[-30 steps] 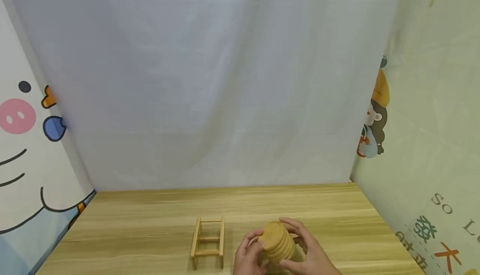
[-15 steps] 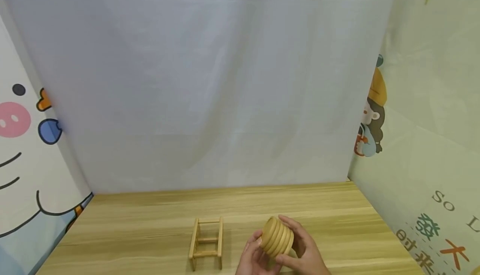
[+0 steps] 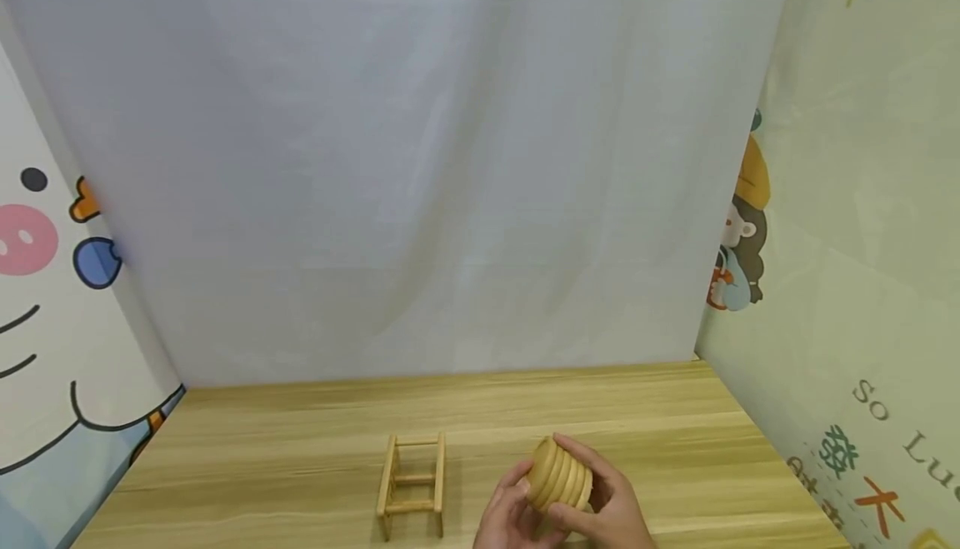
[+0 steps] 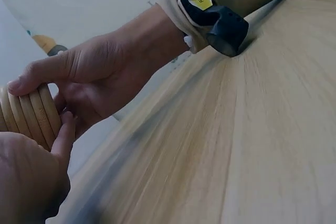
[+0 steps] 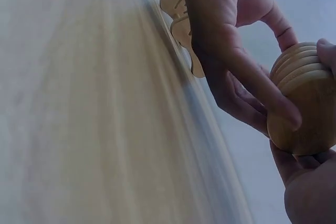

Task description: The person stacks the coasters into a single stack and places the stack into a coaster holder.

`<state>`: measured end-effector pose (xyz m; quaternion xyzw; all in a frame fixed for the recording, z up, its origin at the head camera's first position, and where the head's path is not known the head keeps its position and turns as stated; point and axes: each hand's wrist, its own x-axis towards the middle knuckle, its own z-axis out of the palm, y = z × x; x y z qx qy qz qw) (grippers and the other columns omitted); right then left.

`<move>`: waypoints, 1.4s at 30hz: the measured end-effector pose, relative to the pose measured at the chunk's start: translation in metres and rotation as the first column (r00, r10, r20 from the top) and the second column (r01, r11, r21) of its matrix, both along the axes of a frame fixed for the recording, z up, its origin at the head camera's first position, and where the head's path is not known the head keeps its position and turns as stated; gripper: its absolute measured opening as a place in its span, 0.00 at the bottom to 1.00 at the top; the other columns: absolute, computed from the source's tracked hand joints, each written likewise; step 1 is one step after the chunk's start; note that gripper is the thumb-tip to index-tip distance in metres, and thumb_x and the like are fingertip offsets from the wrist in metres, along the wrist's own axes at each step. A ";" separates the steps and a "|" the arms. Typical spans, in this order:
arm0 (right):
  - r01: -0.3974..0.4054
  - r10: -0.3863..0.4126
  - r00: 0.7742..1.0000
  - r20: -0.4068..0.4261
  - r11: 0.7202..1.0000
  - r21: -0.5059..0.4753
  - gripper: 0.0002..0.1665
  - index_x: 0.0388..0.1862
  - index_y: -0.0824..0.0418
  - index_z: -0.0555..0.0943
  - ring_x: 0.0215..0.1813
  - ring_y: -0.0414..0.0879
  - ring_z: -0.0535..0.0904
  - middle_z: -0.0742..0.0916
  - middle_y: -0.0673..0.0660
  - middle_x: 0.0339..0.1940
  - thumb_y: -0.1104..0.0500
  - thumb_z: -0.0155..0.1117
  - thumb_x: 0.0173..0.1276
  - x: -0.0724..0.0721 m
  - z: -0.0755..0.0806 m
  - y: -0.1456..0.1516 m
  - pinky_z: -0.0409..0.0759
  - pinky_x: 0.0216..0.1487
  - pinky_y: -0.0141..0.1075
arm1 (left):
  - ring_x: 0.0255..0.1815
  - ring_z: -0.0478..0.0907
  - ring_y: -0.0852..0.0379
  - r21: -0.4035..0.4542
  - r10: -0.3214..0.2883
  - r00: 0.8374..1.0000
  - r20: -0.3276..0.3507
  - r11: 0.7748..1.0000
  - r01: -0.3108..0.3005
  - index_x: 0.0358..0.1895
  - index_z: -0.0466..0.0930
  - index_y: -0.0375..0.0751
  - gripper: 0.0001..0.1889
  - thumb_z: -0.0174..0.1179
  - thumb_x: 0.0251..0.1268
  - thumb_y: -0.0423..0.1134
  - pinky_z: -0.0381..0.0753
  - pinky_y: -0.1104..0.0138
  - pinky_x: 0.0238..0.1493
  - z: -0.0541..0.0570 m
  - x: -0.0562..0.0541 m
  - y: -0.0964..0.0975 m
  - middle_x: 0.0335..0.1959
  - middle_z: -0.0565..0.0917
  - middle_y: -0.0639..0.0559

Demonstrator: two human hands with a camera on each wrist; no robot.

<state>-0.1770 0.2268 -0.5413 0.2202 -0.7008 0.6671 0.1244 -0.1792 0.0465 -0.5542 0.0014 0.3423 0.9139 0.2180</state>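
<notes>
A stack of several round wooden coasters is held between both hands, tilted, its flat end face turned up and left in the head view. My left hand grips the stack from the left and below. From the right, my right hand holds it, fingers over the far side and thumb along the near edge. The coaster edges line up side by side in the left wrist view. A smooth flat face of the end coaster shows in the right wrist view.
Left of the hands, a small wooden rack with side rails and crossbars stands on the wood-grain table. A white cloth hangs behind the table. Printed sheets flank it at the left and right.
The coaster stack has been tipped, so its end face turns more to the left and its edges show more. Both hands keep hold of it. The rack stays put.
</notes>
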 end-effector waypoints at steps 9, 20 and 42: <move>-0.061 0.062 0.997 0.043 0.997 -0.043 0.40 0.81 0.73 0.72 0.61 0.45 0.88 0.87 0.43 0.68 0.73 0.74 0.72 0.000 0.001 0.005 0.90 0.58 0.39 | 0.65 0.85 0.46 -0.243 0.056 0.977 -0.204 0.964 -0.106 0.71 0.86 0.37 0.21 0.63 0.80 0.38 0.89 0.44 0.60 -0.011 -0.012 -0.005 0.68 0.86 0.44; -0.090 0.093 0.991 0.092 0.995 -0.032 0.40 0.82 0.73 0.71 0.62 0.45 0.87 0.86 0.40 0.70 0.72 0.73 0.74 -0.001 0.003 0.008 0.90 0.59 0.40 | 0.61 0.86 0.50 -0.472 0.088 0.885 -0.458 0.820 -0.325 0.62 0.92 0.37 0.21 0.72 0.78 0.49 0.89 0.63 0.56 -0.010 -0.019 -0.011 0.66 0.87 0.43; -0.136 0.132 0.987 0.091 0.989 0.048 0.40 0.81 0.75 0.71 0.65 0.42 0.86 0.85 0.36 0.71 0.71 0.74 0.74 0.001 0.016 0.013 0.89 0.60 0.39 | 0.61 0.89 0.44 -0.554 -0.082 0.925 -0.372 0.819 -0.150 0.63 0.91 0.37 0.26 0.79 0.71 0.51 0.90 0.58 0.58 0.033 -0.010 -0.033 0.58 0.92 0.39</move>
